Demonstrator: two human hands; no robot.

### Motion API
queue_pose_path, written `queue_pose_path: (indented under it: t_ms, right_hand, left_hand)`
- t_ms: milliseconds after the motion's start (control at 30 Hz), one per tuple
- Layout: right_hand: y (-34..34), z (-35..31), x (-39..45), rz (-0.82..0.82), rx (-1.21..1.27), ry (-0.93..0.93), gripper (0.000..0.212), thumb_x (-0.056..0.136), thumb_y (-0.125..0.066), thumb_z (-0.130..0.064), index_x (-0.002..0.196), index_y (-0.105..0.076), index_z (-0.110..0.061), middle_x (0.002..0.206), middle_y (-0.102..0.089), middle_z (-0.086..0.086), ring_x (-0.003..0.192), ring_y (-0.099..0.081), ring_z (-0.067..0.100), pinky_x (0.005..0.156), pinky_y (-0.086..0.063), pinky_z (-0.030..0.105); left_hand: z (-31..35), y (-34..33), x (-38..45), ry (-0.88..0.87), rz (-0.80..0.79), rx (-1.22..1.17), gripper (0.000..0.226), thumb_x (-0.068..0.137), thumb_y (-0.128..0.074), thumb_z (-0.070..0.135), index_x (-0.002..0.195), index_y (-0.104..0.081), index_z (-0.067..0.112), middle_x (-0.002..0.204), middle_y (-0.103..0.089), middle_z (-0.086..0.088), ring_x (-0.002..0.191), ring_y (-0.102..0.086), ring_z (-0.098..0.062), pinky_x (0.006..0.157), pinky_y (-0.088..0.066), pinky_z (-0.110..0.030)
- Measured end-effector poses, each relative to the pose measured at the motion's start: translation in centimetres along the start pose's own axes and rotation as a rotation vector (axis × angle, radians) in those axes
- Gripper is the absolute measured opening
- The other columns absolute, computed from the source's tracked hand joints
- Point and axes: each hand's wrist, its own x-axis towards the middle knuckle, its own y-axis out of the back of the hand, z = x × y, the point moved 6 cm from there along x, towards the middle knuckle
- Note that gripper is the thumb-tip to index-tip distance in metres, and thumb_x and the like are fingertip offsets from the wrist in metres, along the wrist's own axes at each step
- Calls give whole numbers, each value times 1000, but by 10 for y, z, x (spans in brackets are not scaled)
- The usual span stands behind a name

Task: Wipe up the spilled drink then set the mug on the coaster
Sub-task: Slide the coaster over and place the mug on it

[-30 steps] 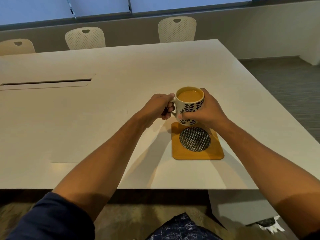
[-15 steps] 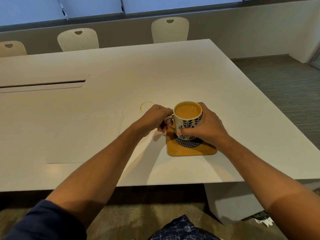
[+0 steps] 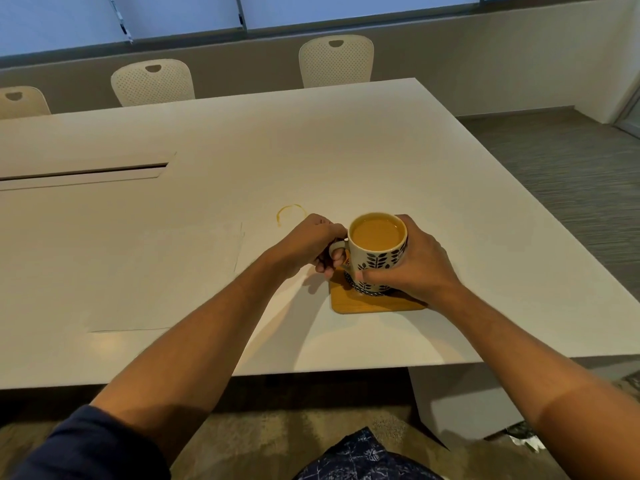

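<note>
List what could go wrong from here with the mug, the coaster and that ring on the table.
1. The mug is nearly full; with the left hand on the handle and the right hand round the body, a jolt on release might slop more drink.
2. It sits toward the far side of the coaster, so it may end up off-centre.
3. The spill ring on the table is unwiped and may dry on.

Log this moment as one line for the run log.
mug on coaster | left hand grips handle | right hand holds mug | spill ring unwiped
</note>
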Motion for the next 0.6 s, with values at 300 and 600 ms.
queue_pose_path:
  t_ms: [300,600]
  right_hand:
    - [0,2,-3,-29,55,-9,97,49,-87,-67,131,-47,-35,117,-65,-16,105,-64,12,88,-58,41]
    - [-3,6,-2,-101,133,-20,101,46,-88,-70,132,-46,-36,120,-65,-15,108,-64,10,88,-58,38]
  left_hand:
    - [-2,-2,-2,18,-45,-34,44,99,-49,20,64,-68,3,62,-66,-18,43,-55,-26,43,-42,-24]
    - [1,0,-4,6,-48,-26,42,100,-49,18,69,-71,-1,65,-70,-18,43,-58,-23,43,-44,-23]
